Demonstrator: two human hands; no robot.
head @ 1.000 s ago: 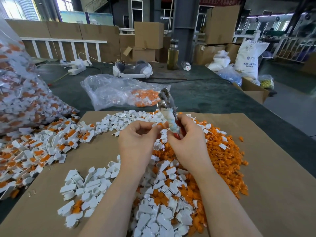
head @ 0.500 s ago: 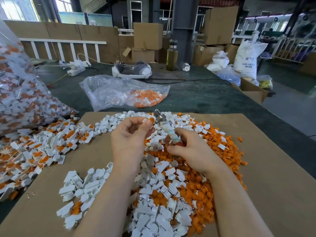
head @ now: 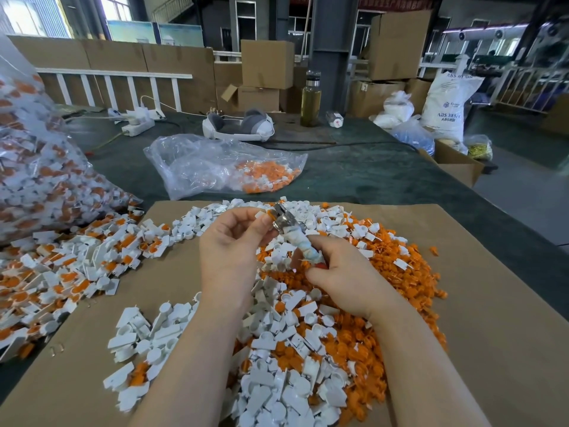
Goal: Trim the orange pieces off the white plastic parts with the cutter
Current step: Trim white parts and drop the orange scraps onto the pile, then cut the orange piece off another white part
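Head view: both hands work above a cardboard sheet (head: 462,303) laid on the green tabletop (head: 369,177), likely there to catch the offcuts.
Left hand (head: 229,251): fingers pinch a small white part with an orange piece (head: 267,214), holding it up to the tool's metal head.
Right hand (head: 341,282): its grip is wrapped round the tape-bound handle of the cutter (head: 291,231), blades angled up toward the part.
Sorting: trimmed white parts (head: 277,380) lie nearest; orange offcuts (head: 397,272) are heaped on the right; untrimmed parts (head: 70,266) spill from the big bag (head: 34,167) at the left, within the left hand's reach.
Smaller bag (head: 221,164): lies beyond the sheet, with orange pieces inside.
Writing: the white sack (head: 446,103) reads "ABS RESIN", partly cut off; the small bottle's label (head: 335,119) is too small to read.
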